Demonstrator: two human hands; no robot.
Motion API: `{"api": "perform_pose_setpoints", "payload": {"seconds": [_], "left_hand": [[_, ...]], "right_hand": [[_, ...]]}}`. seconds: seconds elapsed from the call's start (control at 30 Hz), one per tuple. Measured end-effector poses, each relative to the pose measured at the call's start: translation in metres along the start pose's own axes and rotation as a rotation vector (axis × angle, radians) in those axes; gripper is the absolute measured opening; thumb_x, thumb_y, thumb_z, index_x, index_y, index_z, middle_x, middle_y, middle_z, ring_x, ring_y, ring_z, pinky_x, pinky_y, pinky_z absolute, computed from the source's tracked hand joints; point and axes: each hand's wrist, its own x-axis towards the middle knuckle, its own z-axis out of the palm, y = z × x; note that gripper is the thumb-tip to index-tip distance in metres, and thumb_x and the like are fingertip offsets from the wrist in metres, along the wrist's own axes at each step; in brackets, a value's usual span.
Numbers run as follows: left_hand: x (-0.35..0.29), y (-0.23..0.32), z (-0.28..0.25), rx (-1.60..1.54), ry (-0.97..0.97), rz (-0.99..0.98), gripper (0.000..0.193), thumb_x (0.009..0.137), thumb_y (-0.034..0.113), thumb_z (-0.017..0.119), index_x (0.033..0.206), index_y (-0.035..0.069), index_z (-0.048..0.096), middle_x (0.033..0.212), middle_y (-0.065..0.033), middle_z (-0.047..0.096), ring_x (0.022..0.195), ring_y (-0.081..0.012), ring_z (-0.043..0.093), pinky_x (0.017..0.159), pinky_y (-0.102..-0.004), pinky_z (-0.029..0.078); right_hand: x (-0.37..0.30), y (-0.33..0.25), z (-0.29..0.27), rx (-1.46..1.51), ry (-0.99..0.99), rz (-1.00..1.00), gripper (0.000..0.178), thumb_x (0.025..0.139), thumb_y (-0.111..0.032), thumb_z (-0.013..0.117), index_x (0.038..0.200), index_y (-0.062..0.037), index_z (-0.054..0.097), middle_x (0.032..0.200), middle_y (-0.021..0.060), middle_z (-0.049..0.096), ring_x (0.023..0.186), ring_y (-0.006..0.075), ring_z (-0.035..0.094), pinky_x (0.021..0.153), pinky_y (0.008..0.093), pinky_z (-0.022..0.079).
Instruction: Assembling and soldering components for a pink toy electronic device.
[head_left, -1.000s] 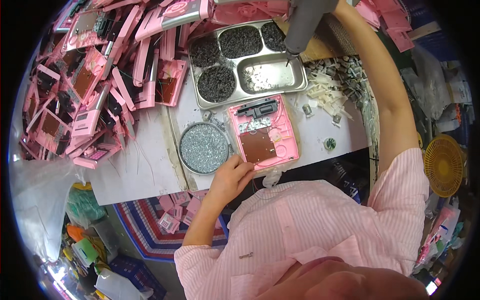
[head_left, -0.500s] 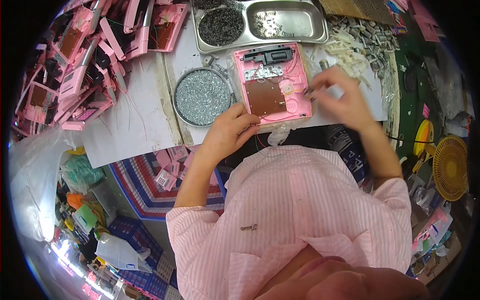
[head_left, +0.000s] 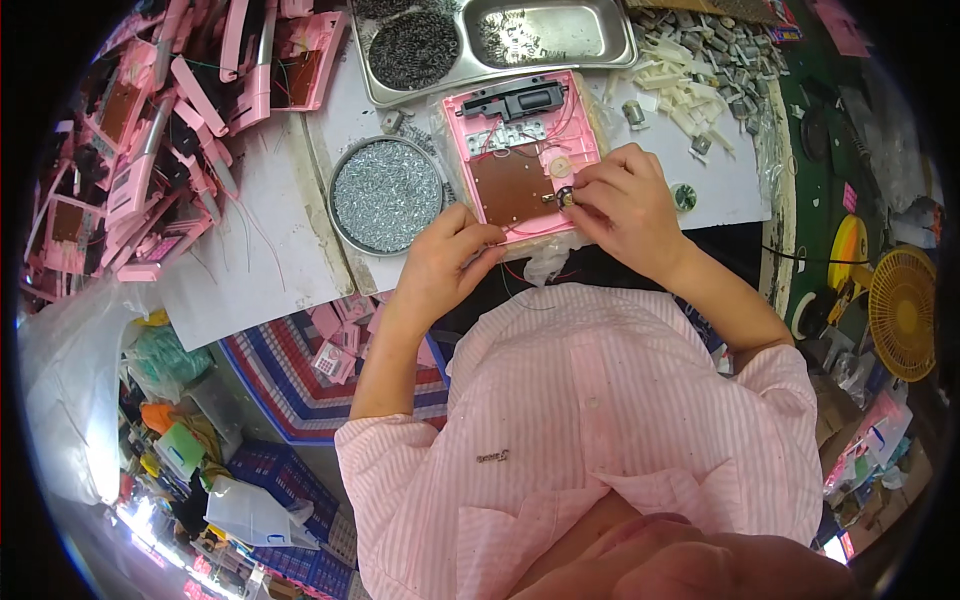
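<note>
An open pink plastic casing (head_left: pixel 590 120) lies on a padded block in front of me. Inside it are a brown circuit board (head_left: pixel 512 185), a black mechanism (head_left: pixel 515 98), a silver metal plate (head_left: pixel 505 138) and loose red wires. My left hand (head_left: pixel 447 258) pinches the casing's near left corner between thumb and fingers. Over the casing's right side, my right hand (head_left: pixel 632 207) is closed, its fingertips holding a small round dark part (head_left: pixel 565 196) beside the board's edge. A pale round disc (head_left: pixel 560 166) sits just beyond those fingertips. The part's exact kind is not clear.
A round tin of small silver screws (head_left: pixel 388 195) stands left of the casing. Behind is a steel tray (head_left: pixel 625 50) holding dark springs. Small motors (head_left: pixel 745 80) and white plastic parts (head_left: pixel 690 100) lie far right. Pink casings (head_left: pixel 140 150) are heaped far left.
My right hand has come in from the casing's right edge and now holds the small round part over it. My left hand stays at the near left corner. The view has shifted slightly.
</note>
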Motion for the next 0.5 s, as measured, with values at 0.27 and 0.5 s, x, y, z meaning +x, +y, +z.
{"api": "perform_pose_setpoints", "payload": {"seconds": [0.27, 0.5], "left_hand": [[0.008, 0.01, -0.011, 0.117, -0.101, 0.044, 0.018, 0.083, 0.008, 0.078, 0.099, 0.004, 0.071, 0.086, -0.0097, 0.057, 0.077, -0.0259, 0.062, 0.065, -0.0372, 0.05], [0.075, 0.039, -0.057, 0.123, -0.477, 0.006, 0.012, 0.088, 0.013, 0.071, 0.097, 0.004, 0.07, 0.092, -0.0124, 0.066, 0.079, -0.031, 0.066, 0.069, -0.0395, 0.053]], "right_hand": [[0.029, 0.076, -0.055, -0.136, 0.137, 0.009, 0.019, 0.076, -0.014, 0.074, 0.094, -0.0109, 0.07, 0.102, 0.006, 0.066, 0.099, 0.0286, 0.058, 0.086, 0.0409, 0.047], [0.043, 0.126, -0.073, -0.527, -0.127, 0.111, 0.022, 0.079, -0.01, 0.073, 0.1, -0.0085, 0.066, 0.096, 0.0065, 0.063, 0.096, 0.0302, 0.057, 0.083, 0.0408, 0.048]]}}
